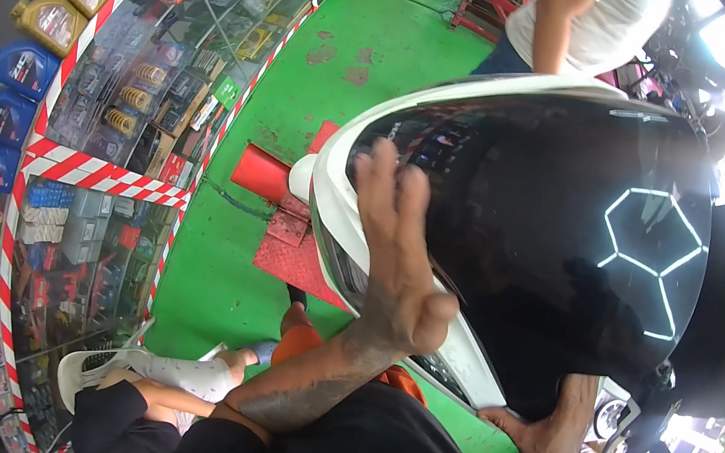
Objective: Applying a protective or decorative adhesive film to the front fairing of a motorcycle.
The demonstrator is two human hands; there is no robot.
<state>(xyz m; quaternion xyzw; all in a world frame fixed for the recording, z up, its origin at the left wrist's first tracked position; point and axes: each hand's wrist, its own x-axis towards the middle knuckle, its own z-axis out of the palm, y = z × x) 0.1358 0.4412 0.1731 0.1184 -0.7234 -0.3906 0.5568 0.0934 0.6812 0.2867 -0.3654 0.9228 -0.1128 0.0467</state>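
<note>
A large glossy black scooter fairing panel (516, 213) with white edging fills the right half of the head view. Bright hexagon-shaped light reflections show on its surface. My left hand (396, 251) is over the panel's left edge, fingers stretched out and slightly blurred; I cannot tell whether it touches the panel. At the panel's near lower corner, my right hand (538, 433) grips the edge, its thumb by the white tip and its other fingers partly hidden by the black part.
Glass display cases (114, 121) edged with red-white tape stand at the left, oil bottles (5, 118) on top. One person (593, 26) stands beyond the panel; another, in a white cap (78, 376), is low at the near left. Red metal plates (301, 255) lie on the green floor.
</note>
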